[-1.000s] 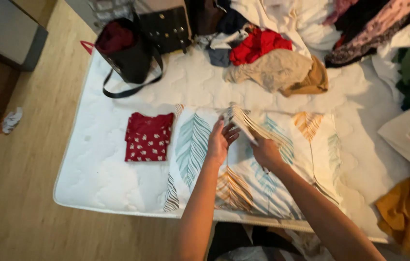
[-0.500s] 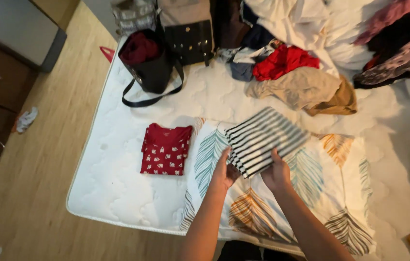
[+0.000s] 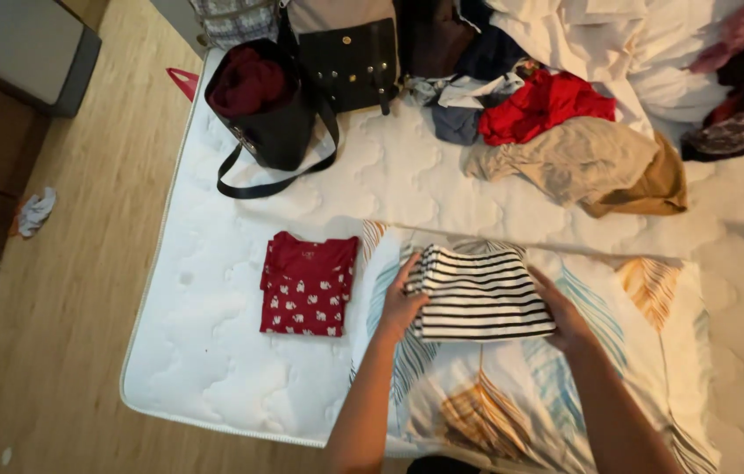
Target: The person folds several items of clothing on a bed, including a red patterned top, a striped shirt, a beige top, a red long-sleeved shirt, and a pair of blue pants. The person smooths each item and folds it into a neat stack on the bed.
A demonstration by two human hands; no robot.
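1. Left hand (image 3: 400, 309) and right hand (image 3: 565, 318): open and flat, one against each short side of the folded striped garment (image 3: 480, 293), neither closed round it. Half a second ago the same garment lay larger and slanted under the hands; it is now a squared, compact bundle, so the fold appears close to finished.
2. Feather-print sheet (image 3: 556, 395): white with teal and orange plumes, spread beneath the striped garment, which lies at its upper left part.
3. Folded red printed top (image 3: 308, 284): just beside the sheet, to the left, on the white quilted mattress (image 3: 214, 351); it lies where it lay a second ago.
4. Black tote bag (image 3: 271, 114): open, dark red cloth inside, at the mattress's far left edge. No readable label or sign shows on it.
5. Black studded bag (image 3: 350, 61): rectangular, directly behind.
6. Unfolded heap: tan garment (image 3: 565, 158) and red garment (image 3: 543, 105), farthest back.
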